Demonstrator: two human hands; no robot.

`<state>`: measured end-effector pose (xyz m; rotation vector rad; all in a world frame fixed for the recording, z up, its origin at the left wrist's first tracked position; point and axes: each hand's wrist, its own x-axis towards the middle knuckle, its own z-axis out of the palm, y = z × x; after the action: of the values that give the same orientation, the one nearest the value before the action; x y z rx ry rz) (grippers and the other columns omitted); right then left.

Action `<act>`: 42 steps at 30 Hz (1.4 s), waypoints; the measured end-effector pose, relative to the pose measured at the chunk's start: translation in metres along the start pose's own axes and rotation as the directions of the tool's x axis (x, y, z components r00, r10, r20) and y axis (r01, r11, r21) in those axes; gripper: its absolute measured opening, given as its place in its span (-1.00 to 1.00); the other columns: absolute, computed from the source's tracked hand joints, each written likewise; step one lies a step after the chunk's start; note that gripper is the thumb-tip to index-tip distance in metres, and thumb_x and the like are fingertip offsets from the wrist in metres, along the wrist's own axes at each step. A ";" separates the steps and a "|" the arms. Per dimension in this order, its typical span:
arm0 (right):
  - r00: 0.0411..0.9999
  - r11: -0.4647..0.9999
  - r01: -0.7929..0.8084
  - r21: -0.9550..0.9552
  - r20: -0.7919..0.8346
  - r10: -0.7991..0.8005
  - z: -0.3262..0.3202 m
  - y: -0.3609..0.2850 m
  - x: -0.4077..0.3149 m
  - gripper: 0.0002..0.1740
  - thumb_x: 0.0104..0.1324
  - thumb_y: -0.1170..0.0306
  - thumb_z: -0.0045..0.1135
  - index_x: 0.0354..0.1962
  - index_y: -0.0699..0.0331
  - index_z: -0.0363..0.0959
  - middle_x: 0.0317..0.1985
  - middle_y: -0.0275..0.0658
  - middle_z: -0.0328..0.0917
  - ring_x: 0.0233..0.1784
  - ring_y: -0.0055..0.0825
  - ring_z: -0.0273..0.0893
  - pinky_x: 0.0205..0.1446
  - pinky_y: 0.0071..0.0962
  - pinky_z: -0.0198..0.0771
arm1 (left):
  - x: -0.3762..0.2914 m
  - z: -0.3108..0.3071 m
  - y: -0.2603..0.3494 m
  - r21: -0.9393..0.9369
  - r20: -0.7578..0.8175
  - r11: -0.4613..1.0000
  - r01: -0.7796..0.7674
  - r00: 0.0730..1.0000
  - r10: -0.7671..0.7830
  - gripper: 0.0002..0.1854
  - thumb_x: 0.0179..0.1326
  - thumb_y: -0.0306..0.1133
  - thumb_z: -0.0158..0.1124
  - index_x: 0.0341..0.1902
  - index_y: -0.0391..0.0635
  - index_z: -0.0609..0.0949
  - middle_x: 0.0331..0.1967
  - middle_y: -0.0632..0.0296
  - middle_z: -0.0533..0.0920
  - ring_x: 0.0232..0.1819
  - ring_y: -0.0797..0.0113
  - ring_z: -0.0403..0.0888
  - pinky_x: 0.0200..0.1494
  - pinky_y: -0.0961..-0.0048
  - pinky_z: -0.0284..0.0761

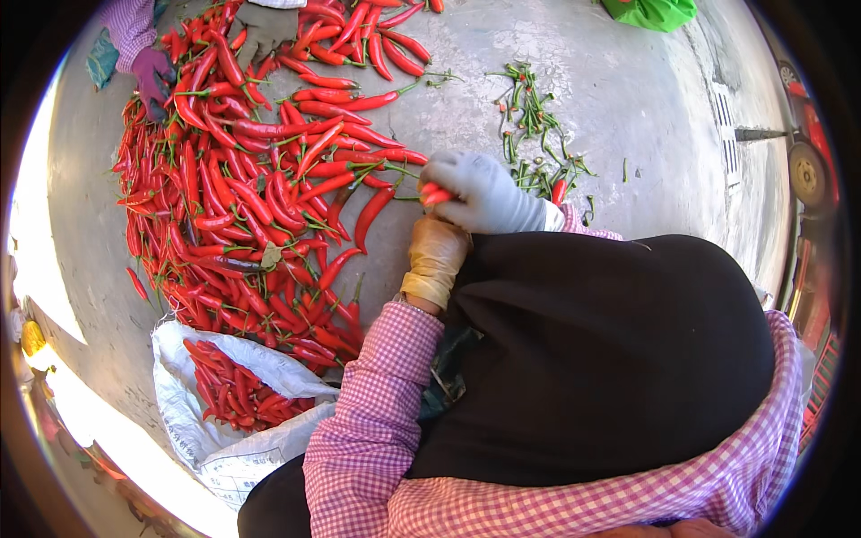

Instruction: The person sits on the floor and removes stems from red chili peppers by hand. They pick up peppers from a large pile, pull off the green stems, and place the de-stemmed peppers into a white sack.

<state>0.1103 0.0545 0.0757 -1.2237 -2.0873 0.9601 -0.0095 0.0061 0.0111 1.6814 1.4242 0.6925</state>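
Observation:
My right hand (488, 191), in a pale grey knit glove, is closed around red chili peppers (437, 196) whose ends show between its thumb and fingers. My left hand (438, 252), in a yellowish rubber glove, touches it from below; its fingertips are hidden. Left of my hands spreads a large heap of red chili peppers with green stems (235, 195). Cut or plucked green stems (535, 121) lie scattered beyond my right hand, with a short red chili piece (559, 191) among them. An open white woven sack (181, 397) holds red chilies without visible stems (245, 393).
At the top left, a co-worker's purple-gloved hand (153, 77) and a grey-gloved hand (264, 30) touch the heap. A green bag (656, 12) lies on the concrete floor at top right. Black cloth (605, 356) covers much of the lower right. Vehicle wheels (807, 173) show at the right rim.

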 end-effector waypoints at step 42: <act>0.867 0.297 -0.412 0.861 0.270 0.419 -0.012 0.049 -0.004 -0.76 0.16 0.39 0.27 -0.24 0.32 0.50 -0.34 -0.36 0.54 -0.28 -0.60 0.50 -0.23 -0.53 0.43 | 0.012 -0.023 0.037 -0.664 0.417 0.497 0.558 0.829 -0.372 -0.59 0.47 -0.16 0.03 -0.47 -0.14 0.56 -0.62 0.26 0.57 -0.71 0.57 0.31 -0.60 0.58 0.27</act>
<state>0.1459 0.0711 0.0439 -1.0883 -0.8098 1.9685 -0.0064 0.0219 0.0535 0.6054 1.0965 0.6317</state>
